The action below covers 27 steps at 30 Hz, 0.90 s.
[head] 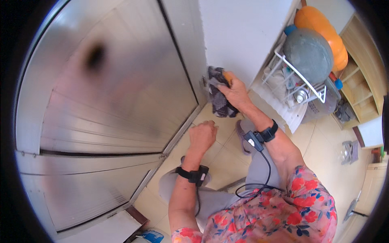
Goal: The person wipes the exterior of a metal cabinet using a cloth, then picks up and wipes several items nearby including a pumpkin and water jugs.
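Note:
My right hand (235, 92) grips a bunched dark patterned cloth (223, 101) with a bit of orange at its top. The cloth is against the edge of the wall, beside the metal frame (190, 54) of a frosted door panel (121, 106). My left hand (204, 133) hangs over the tiled floor with its fingers curled in, left of and below the cloth; nothing shows in it. Black straps with small devices and cables sit on both forearms.
On the right, a white wire rack (299, 71) holds a grey-green round gourd or ball (308, 54) beside a large orange pumpkin-like thing (322, 33). Wooden shelves (361, 73) stand behind. A white panel (103, 227) lies at lower left, near a blue and white package (152, 236).

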{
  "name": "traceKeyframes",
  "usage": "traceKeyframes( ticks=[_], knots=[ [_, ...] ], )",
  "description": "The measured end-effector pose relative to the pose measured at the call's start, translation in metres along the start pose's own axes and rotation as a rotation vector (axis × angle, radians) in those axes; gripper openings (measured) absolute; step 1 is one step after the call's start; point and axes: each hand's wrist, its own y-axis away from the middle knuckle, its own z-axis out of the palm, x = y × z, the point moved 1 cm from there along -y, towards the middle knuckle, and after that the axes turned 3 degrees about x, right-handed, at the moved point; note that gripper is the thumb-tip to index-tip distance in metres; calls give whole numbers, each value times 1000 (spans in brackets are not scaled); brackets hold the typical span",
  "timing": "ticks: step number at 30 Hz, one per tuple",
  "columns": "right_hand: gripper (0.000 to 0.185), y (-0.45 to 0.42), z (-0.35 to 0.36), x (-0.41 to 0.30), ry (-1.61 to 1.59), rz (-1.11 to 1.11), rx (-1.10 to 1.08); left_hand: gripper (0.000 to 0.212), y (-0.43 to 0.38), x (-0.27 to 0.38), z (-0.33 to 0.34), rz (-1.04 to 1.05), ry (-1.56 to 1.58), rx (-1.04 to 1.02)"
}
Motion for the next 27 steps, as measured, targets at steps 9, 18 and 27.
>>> traceKeyframes(
  ticks=[9,18,27],
  knots=[
    [32,6,8,9,115,-27,1,15,-17,-11,-7,-264,390,496],
    [39,42,21,-9,325,-312,-103,38,-44,10,5,-328,1290,416],
    [27,42,22,1,270,-406,-181,33,-52,-14,23,-647,1855,451]
  ],
)
